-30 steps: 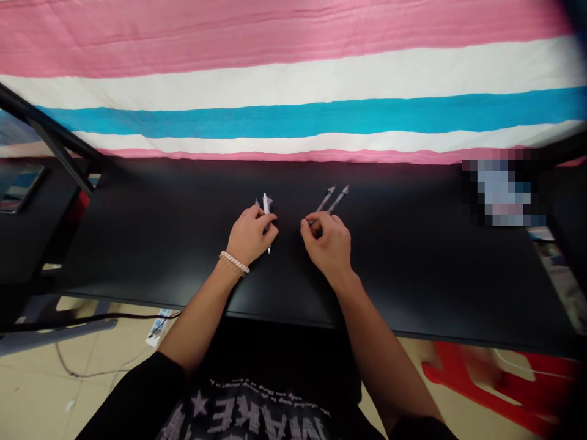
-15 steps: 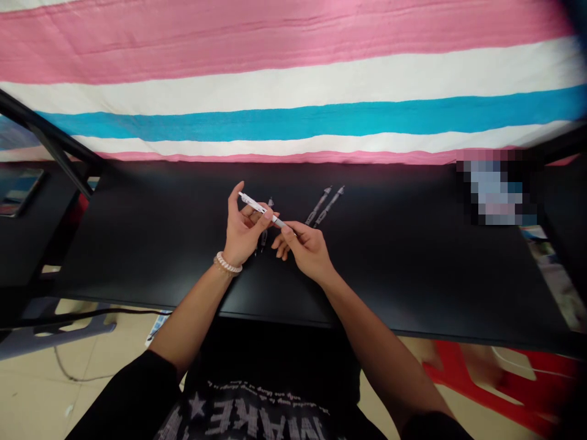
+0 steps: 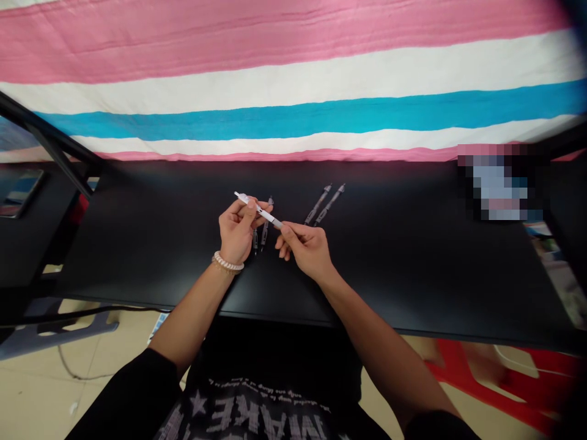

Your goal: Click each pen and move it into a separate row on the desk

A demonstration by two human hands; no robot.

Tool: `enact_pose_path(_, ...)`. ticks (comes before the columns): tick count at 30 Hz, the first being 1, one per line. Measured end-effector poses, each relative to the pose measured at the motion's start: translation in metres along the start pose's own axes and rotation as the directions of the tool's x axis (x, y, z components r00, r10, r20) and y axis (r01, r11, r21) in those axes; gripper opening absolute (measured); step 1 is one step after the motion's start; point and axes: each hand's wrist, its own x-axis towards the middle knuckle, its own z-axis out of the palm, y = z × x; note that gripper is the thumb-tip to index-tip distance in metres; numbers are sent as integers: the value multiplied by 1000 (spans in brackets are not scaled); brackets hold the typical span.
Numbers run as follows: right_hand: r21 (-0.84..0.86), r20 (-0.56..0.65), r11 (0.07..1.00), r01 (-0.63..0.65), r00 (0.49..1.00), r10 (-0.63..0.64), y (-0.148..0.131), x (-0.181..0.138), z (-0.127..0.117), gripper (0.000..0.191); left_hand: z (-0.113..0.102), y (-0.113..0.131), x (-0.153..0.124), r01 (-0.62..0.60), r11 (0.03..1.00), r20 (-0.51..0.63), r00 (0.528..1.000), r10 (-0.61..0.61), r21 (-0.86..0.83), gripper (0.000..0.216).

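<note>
Between my two hands is a white click pen (image 3: 266, 215), tilted with its clicker end up to the left. My left hand (image 3: 239, 229) pinches the barrel near the clip, thumb on top. The lower right end is gripped by my right hand (image 3: 306, 247) between thumb and forefinger, which hide the tip. Two grey, see-through pens lie under and beside my left hand, one of them a grey pen (image 3: 265, 231) partly covered by the fingers. Beyond my right hand, another grey pen (image 3: 317, 205) lies slantwise alongside a similar pen (image 3: 331, 204).
All this is over a black table (image 3: 403, 263). A striped cloth (image 3: 293, 122) hangs along its back edge. A blurred-out object (image 3: 499, 186) lies at the right end. Black frame bars (image 3: 50, 137) stand at the left, and a red stool (image 3: 463, 379) is below the right front edge.
My left thumb and forefinger have come off the clicker end and closed on the barrel nearer the clip. My right hand has barely moved and keeps its grip on the other end.
</note>
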Motion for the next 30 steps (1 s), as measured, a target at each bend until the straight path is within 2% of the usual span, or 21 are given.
enact_pose_path(3,-173,-135,972,158,974,-183,2,-2,3,22,1,-1,0,8,1000,-53,999,-7,12,24)
enact_pose_path(5,-193,-182,960,201,955,-236,3,-2,3,24,2,0,1,12,1000,-81,997,-12,10,24)
enact_pose_path(7,-134,-183,977,163,965,-186,3,-1,3,27,2,1,2,14,1000,-96,995,-14,2,26)
enact_pose_path(9,-109,-176,984,139,972,-156,2,0,2,21,2,1,3,24,1000,-90,996,-24,-6,27)
enact_pose_path(12,-117,-170,972,202,960,-220,1,1,1,16,2,2,3,33,999,-87,996,-35,-21,28)
enact_pose_path(15,-56,-148,983,173,972,-180,2,2,1,20,2,1,3,35,999,-109,993,-36,-14,29)
enact_pose_path(17,-98,-155,978,186,967,-200,3,2,1,13,2,1,3,35,999,-114,993,-35,-3,29)
enact_pose_path(19,-122,-160,970,212,960,-230,3,2,1,16,1,0,4,31,1000,-107,994,-31,-1,29)
enact_pose_path(21,-73,-151,982,172,972,-181,3,2,1,24,1,0,4,31,1000,-99,995,-31,-5,28)
enact_pose_path(23,-53,-160,989,141,976,-148,2,2,2,22,1,0,4,35,999,-96,995,-36,-5,28)
enact_pose_path(26,-48,-185,985,163,968,-169,1,3,2,22,1,0,4,36,999,-101,994,-36,-6,27)
enact_pose_path(30,25,-209,995,92,974,-84,1,2,3,22,1,1,4,15,1000,-104,994,-17,-17,26)
